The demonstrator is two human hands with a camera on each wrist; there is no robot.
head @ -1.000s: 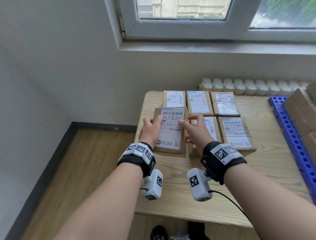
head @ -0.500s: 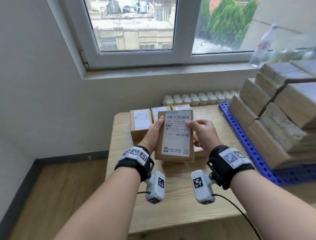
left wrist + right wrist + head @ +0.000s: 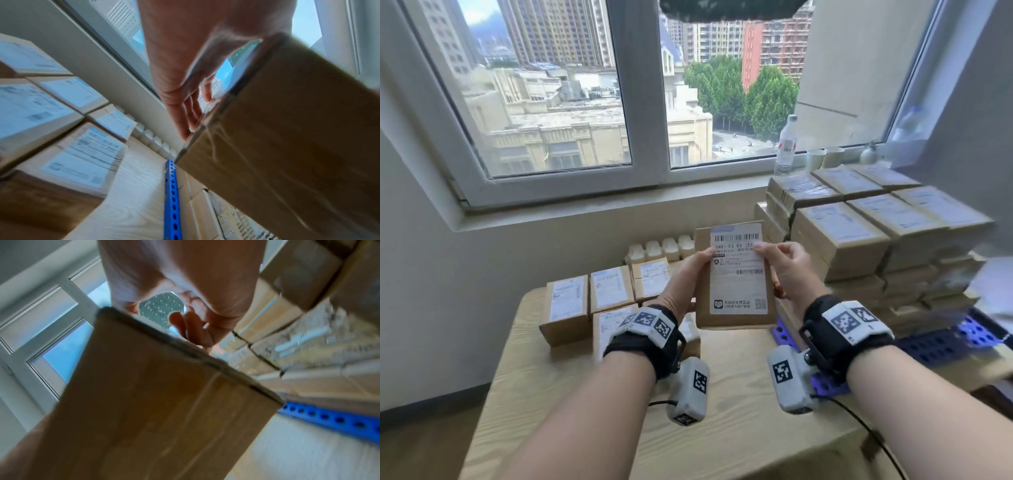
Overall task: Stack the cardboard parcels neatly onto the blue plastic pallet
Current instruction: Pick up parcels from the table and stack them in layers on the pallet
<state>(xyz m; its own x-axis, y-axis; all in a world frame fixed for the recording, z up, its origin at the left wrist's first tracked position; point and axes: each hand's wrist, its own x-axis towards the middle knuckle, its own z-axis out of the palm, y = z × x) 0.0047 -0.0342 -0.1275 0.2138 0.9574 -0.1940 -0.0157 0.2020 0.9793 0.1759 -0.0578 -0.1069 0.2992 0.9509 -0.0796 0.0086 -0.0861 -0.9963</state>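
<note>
box in hands: one cardboard parcel [image 3: 736, 277] is up in the air, label up, between the counter and the pile.
left hand [image 3: 685, 274]: holds the box's left side, thumb on top.
right hand [image 3: 787, 270]: holds the right side, thumb on the label.
done: many boxes sit in a tall stack [image 3: 873, 240] on the blue pallet [image 3: 941, 346].
left to do: some parcels [image 3: 566, 303] wait on the counter [image 3: 585, 394]; this one looks to go on the stack next.
</note>
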